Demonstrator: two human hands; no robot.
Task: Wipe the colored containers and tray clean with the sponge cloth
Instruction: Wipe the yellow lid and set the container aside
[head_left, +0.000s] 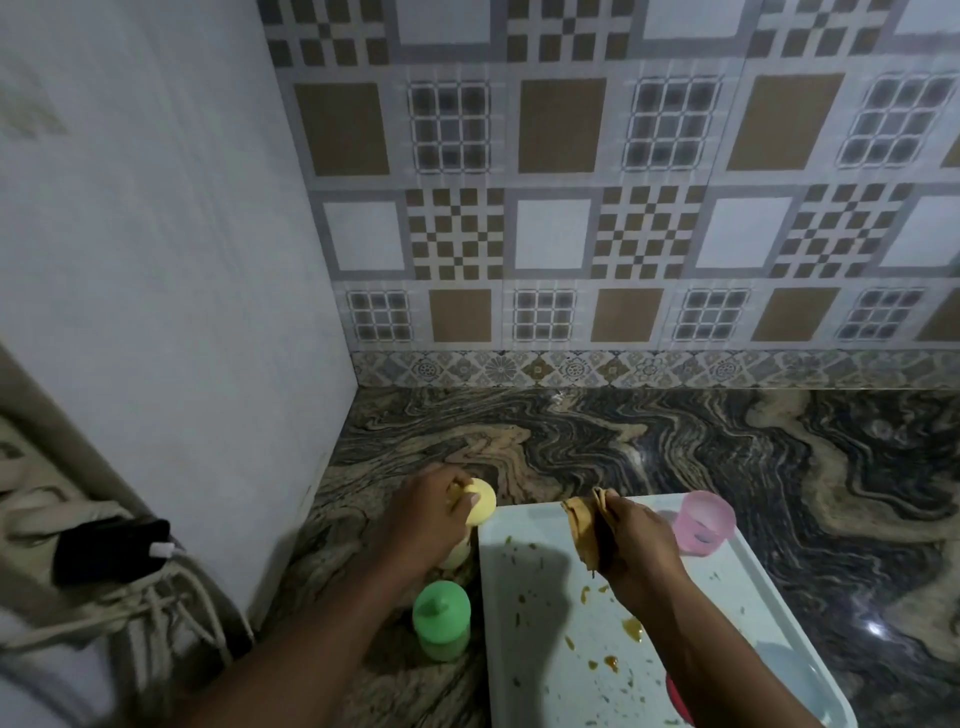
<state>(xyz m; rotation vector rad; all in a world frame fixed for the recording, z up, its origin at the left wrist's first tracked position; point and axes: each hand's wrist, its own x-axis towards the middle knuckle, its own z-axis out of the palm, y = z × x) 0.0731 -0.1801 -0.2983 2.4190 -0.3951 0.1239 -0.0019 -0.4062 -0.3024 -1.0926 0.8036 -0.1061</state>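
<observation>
Marbled counter (675, 447): left hand (426, 514) fingers grasp upright yellow container (475, 512); right hand (636, 540) fingers clench sponge cloth (584, 525) over tray (524, 649).

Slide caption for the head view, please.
Left hand grips yellow lidded container; right hand holds brown cloth over soiled white tray.

The white tray (524, 670) lies flat on the counter at the near right, its surface spotted with orange-brown smears and green flecks. At its far right corner a translucent pink cup (702, 520) stands upright, open-topped. Off the tray's left edge stand 2 lidded containers: a pale yellow one (479, 503), tilted, its round lid facing up and right, and nearer, a green one (442, 619), upright with a knobbed lid. A crumpled tan sponge cloth (586, 525) is bunched over the tray's far edge. Something red (678, 699) peeks out at the near right, too hidden to identify.
</observation>
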